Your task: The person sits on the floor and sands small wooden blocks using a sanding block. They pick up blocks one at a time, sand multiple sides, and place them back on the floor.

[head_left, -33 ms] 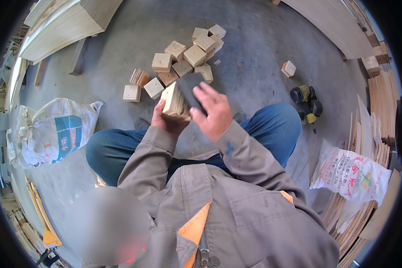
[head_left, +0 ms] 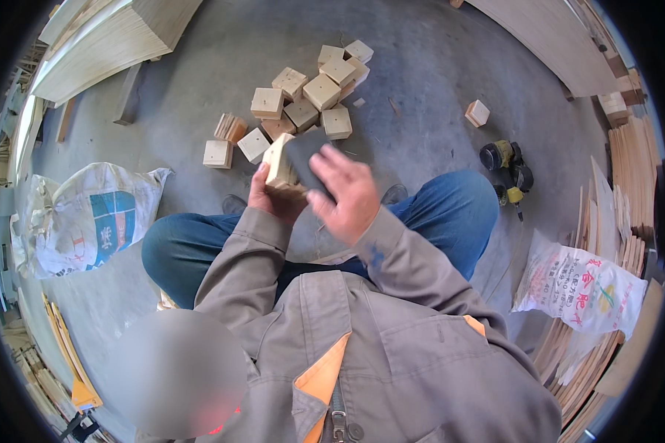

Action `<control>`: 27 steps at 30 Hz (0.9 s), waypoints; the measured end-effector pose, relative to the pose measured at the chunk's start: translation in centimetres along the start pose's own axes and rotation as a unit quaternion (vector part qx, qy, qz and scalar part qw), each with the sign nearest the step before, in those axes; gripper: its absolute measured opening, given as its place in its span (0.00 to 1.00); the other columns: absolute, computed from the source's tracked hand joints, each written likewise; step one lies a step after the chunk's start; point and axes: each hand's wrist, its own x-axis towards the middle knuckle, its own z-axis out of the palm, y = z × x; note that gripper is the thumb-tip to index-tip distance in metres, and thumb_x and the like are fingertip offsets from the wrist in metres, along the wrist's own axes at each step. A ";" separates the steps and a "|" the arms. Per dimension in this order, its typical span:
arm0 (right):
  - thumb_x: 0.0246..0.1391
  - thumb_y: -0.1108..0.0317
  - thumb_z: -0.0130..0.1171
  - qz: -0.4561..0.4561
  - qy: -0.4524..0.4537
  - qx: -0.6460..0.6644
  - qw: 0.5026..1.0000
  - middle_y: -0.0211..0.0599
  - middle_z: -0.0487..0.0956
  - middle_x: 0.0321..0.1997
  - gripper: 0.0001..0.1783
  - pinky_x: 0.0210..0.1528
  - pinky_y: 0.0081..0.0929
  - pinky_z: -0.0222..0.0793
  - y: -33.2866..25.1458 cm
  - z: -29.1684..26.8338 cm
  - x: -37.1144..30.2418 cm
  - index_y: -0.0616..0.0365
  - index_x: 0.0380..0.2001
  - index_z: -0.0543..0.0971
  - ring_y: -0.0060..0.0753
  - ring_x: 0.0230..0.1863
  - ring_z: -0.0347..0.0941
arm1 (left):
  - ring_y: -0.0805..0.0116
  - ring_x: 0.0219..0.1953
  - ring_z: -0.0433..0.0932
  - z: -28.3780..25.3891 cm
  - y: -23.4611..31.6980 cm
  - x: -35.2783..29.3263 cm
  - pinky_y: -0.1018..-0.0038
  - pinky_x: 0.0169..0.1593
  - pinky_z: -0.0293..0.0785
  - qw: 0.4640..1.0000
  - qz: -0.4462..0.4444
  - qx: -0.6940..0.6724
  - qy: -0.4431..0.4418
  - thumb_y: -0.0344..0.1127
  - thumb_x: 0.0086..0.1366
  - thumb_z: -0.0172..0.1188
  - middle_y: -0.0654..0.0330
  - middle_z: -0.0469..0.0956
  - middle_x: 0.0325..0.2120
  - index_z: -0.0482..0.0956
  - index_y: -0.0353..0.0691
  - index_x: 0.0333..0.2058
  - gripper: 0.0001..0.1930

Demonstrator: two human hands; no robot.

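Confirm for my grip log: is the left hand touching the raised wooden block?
Touching: the head view shows the left hand with its thumb against the side of the wooden block, no gap visible.

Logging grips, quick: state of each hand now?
Left hand: holding a wooden block.
Right hand: holding a dark flat pad, fingers partly extended.

A pale, layered wooden block [head_left: 275, 162] is held aloft, tilted; a flat, dark grey piece [head_left: 301, 155], slightly blurred, slants against its right side.
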 end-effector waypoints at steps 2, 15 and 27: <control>0.51 0.62 0.70 -0.005 -0.047 0.032 0.998 0.49 0.74 0.67 0.33 0.59 0.46 0.69 -2.6 -0.4 -0.9 0.52 0.63 0.78 0.56 0.53 0.74 | 0.49 0.62 0.76 -0.3 0.8 0.2 0.53 0.67 0.72 0.999 0.013 -0.015 0.026 0.62 0.68 0.56 0.50 0.77 0.61 0.72 0.41 0.66 0.37; 0.54 0.59 0.68 0.048 -0.014 -0.005 0.999 0.53 0.75 0.66 0.32 0.62 0.47 0.67 1.8 0.3 0.8 0.55 0.63 0.77 0.54 0.60 0.74 | 0.53 0.59 0.79 0.3 -0.2 -0.6 0.52 0.61 0.76 1.000 -0.011 0.008 0.006 0.59 0.66 0.60 0.55 0.78 0.60 0.72 0.48 0.66 0.35; 0.54 0.60 0.67 0.133 -0.019 -0.007 0.991 0.51 0.75 0.67 0.31 0.62 0.47 0.69 2.5 1.8 2.7 0.55 0.62 0.78 0.60 0.56 0.74 | 0.48 0.62 0.76 0.0 -0.5 -0.6 0.46 0.65 0.72 0.999 -0.025 0.014 0.019 0.55 0.66 0.61 0.52 0.74 0.63 0.66 0.47 0.69 0.37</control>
